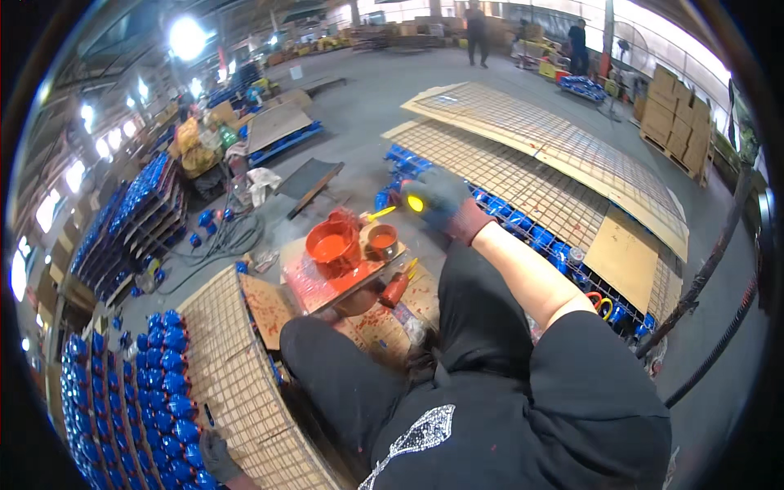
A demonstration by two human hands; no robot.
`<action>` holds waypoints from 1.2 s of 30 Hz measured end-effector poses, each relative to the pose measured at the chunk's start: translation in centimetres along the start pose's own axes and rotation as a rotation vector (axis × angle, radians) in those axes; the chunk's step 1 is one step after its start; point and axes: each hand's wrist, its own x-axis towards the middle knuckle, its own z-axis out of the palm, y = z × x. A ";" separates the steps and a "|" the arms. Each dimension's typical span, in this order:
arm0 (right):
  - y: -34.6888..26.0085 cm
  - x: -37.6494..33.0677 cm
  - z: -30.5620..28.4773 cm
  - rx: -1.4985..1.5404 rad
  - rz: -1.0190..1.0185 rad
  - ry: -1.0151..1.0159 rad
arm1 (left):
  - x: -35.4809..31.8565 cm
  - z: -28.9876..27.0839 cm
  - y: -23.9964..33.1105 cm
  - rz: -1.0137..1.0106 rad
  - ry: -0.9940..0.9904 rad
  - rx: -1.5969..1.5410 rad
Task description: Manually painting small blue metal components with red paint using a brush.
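My right hand, in a grey glove with a reddish cuff, is closed beside the right-hand rack. A bright yellow rounded piece shows at its fingers; I cannot make out the rest of what it holds. Low at the left, my gloved left hand is next to rows of glossy blue parts, its fingers too dark to read. Before my knees, a red-stained board carries a red paint bucket and a smaller pot of red paint. A yellow handle sticks out by the bucket.
A red bottle-like thing with a yellow tip lies below the board. Wire racks with cardboard sheets stretch along my right, blue parts beneath them. Another rack is at my left. Stacked cartons and distant people stand farther off.
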 end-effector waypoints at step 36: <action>13.8 -11.2 -2.6 0.297 0.253 -0.306 | -11.1 44.9 36.5 -0.297 -1.370 -0.861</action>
